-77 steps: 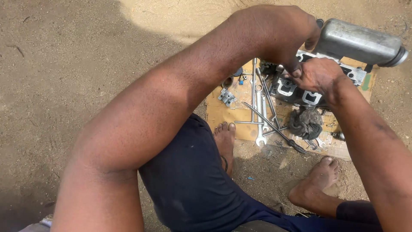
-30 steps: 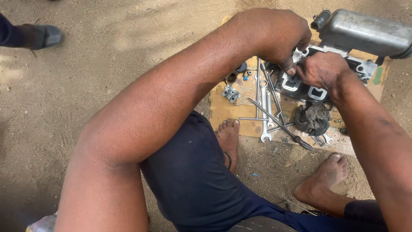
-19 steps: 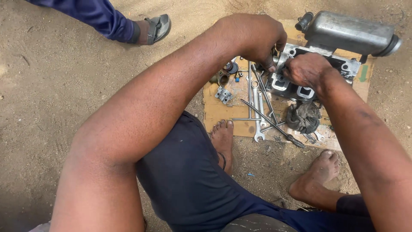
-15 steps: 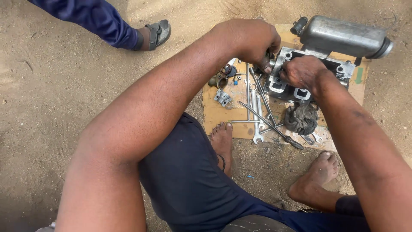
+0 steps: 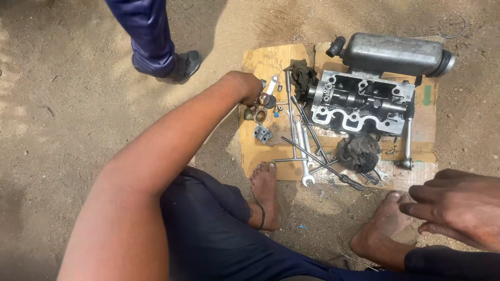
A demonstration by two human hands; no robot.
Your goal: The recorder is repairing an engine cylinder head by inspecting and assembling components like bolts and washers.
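Observation:
My left hand (image 5: 245,86) reaches out over the left side of a cardboard sheet (image 5: 265,60). Its fingers curl down among small brass and metal parts (image 5: 259,106), beside a short silver wrench (image 5: 271,85). Whether it grips anything is hidden. My right hand (image 5: 458,205) hovers low at the right, above my right foot (image 5: 383,229), fingers spread and holding nothing. A grey metal cylinder head (image 5: 359,104) lies on the cardboard, with a silver canister (image 5: 396,54) behind it.
Several long wrenches and rods (image 5: 304,148) lie between the small parts and the cylinder head. A dark rag (image 5: 359,151) and a ratchet handle (image 5: 407,140) lie nearby. My left foot (image 5: 265,192) touches the cardboard's edge. Another person's leg and shoe (image 5: 177,65) stand on the sand at the upper left.
Both hands have left the cylinder head. My left hand moved left to the small parts, and my right hand drew back toward my right foot. The other person stepped closer.

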